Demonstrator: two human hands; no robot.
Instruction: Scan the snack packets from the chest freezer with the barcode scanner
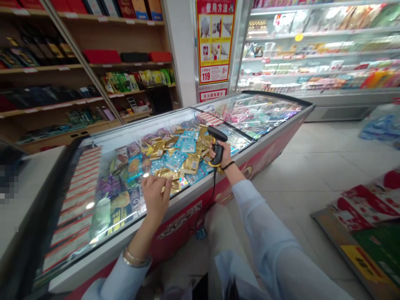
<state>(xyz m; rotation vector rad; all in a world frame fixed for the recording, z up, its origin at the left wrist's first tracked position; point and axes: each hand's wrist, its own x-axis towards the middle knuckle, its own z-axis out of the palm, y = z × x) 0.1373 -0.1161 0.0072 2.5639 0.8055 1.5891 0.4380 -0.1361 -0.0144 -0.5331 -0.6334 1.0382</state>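
Note:
A black and yellow barcode scanner (218, 151) is gripped by its handle in my right hand (225, 155). Its cord hangs down over the freezer's edge. Small gold packets (192, 163) and blue packets (188, 144) lie in a loose heap on the glass lid, just left of the scanner. At the near edge of this heap is my left hand (155, 195), fingers half bent and slightly apart, close to a gold packet (170, 173). No packet shows in its grasp; whether the fingertips touch one is hard to see.
The chest freezer (184, 204) runs across in front of me, with bagged goods under its glass. Wooden shelves (131, 66) stand behind it. A lit refrigerated display (312, 62) is at back right. Red and green packages (368, 208) lie on the right, near the floor.

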